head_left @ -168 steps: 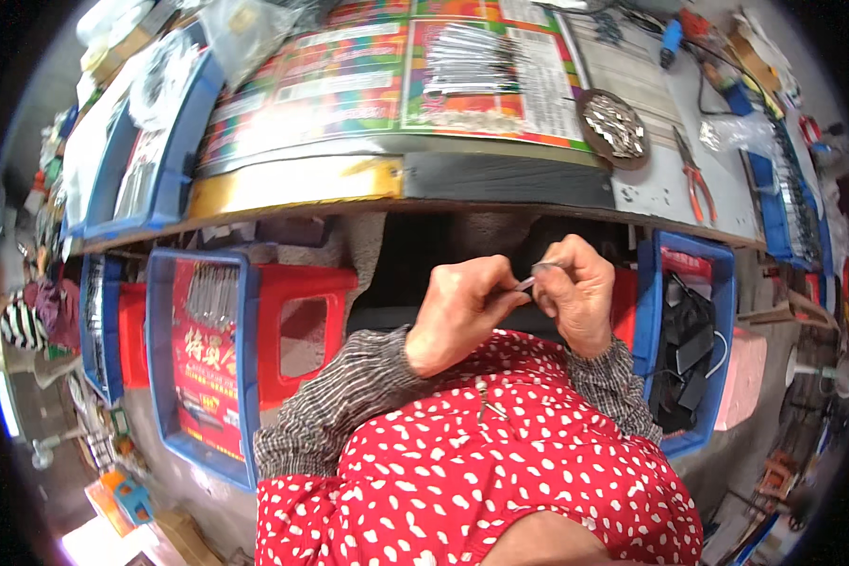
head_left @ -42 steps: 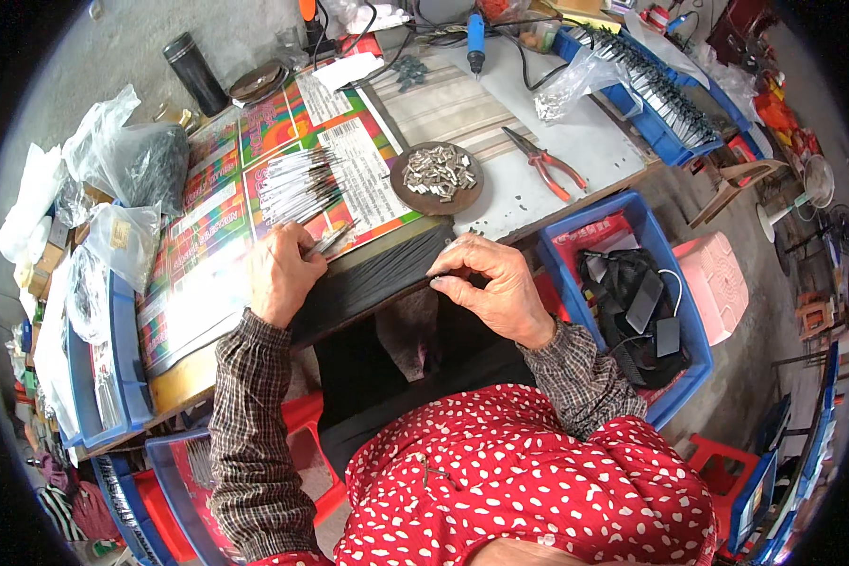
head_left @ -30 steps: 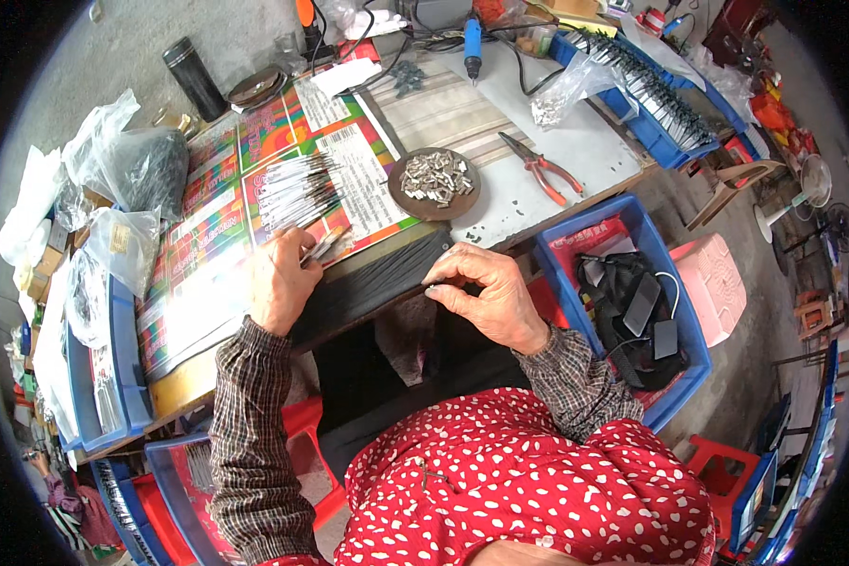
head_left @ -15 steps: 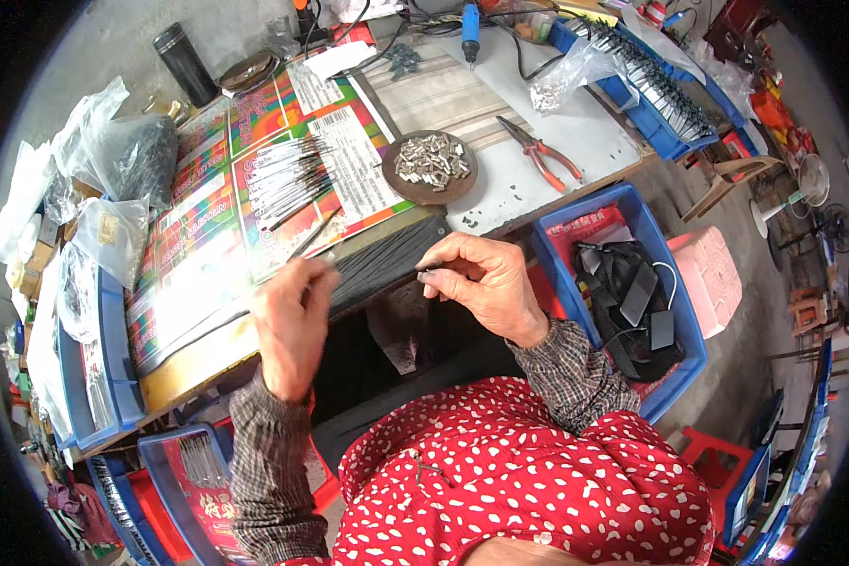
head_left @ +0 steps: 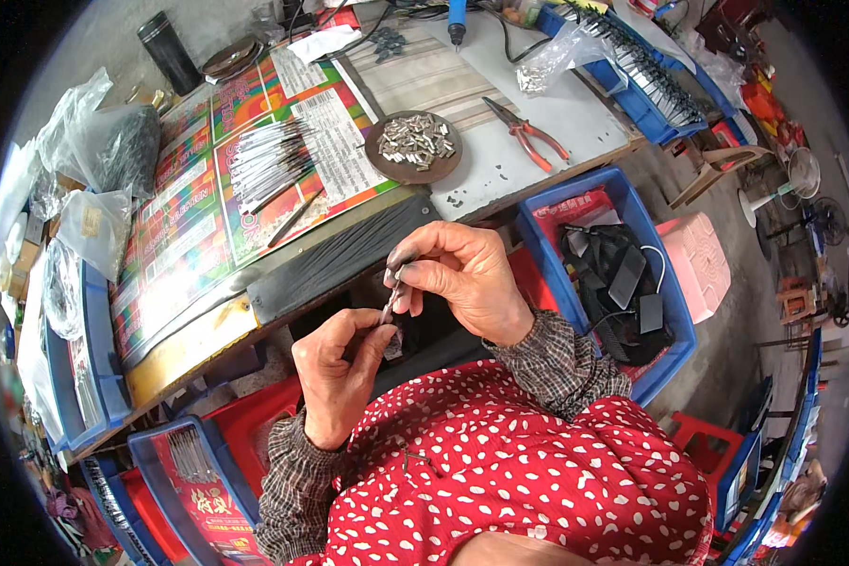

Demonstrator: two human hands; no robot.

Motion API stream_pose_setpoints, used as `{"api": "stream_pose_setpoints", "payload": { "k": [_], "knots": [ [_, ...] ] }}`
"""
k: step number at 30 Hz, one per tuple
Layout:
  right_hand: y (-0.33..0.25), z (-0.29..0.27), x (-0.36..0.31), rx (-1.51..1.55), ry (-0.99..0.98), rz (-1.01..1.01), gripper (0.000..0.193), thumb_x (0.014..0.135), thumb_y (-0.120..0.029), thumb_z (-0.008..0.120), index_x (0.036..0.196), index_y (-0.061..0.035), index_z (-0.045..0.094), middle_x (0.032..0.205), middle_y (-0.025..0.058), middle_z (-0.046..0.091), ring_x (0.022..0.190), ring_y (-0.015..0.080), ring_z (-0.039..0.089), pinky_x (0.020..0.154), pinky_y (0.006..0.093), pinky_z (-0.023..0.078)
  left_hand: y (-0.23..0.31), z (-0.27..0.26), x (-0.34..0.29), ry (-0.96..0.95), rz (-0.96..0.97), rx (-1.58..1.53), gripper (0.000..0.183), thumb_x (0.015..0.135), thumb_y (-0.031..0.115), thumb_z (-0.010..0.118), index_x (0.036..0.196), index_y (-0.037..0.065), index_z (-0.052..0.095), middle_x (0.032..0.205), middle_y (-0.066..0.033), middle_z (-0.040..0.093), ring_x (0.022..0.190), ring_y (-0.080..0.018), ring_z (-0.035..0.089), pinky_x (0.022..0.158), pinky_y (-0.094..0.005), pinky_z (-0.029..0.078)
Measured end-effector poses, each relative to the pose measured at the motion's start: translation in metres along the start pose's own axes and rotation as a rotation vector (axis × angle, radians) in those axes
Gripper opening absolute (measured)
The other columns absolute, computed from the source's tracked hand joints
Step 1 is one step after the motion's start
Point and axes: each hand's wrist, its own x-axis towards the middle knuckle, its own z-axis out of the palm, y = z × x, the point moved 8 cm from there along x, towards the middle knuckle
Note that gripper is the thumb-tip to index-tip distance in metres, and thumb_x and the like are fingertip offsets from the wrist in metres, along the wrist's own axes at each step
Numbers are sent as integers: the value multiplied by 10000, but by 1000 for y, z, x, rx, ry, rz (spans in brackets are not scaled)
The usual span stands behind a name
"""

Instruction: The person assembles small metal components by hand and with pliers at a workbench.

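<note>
Nearside of the round brown dish [head_left: 415, 176]: left hand [head_left: 336, 379], right hand [head_left: 474, 283] both pinch one slender rod [head_left: 390, 304] (red-handled pliers [head_left: 519, 126] right of dish).

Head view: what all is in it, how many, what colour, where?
Table: one, greyish, upper middle
Printed sheets: several, multicoloured, table's left
Rods: many, silvery, on the sheets
Stick: one, dark, sheets' near edge
Dish: one, brown, right of the rods
Metal pieces: many, silvery, in the dish
Pliers: one pair, red handles, right of the dish
Tool: one, blue, far side
Cylinder: one, black, far left
Plastic bags: several, clear, left and upper right
Bins: several, blue, both sides
Boxy thing: one, pink, right
Slim piece: one, colour unclear, centre
Garment: one, red and white, bottom
Left hand: one, bare, piece's lower end
Right hand: one, bare, its upper end
</note>
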Motion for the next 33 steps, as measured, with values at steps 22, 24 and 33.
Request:
{"api": "stream_pose_setpoints", "payload": {
  "k": [22, 24, 33],
  "knots": [
    [21, 11, -2, -57, -85, 71, 41, 854, -14, 591, 893, -4, 579, 766, 8, 581, 665, 58, 551, 594, 203, 460, 0, -2, -4, 80, 54, -20, 71, 791, -26, 642, 862, -17, 638, 708, -81, 644, 635, -88, 591, 581, -233, 473],
    [18, 10, -3, -99, -82, 56, 55, 853, -9, 584, 908, -4, 589, 764, 2, 576, 661, 48, 539, 585, 192, 446, -7, 2, -5, 31, 41, -47, 71, 792, -21, 640, 862, -16, 638, 705, -79, 643, 629, -88, 591, 571, -234, 472],
    [11, 17, -6, -234, -216, 4, 51, 810, 8, 648, 847, 8, 612, 794, 30, 568, 627, 59, 518, 530, 194, 416, -13, 6, -10, -51, 4, -128, 69, 801, 20, 670, 831, -19, 621, 651, -59, 616, 598, -69, 576, 520, -230, 453]
  ]
}}
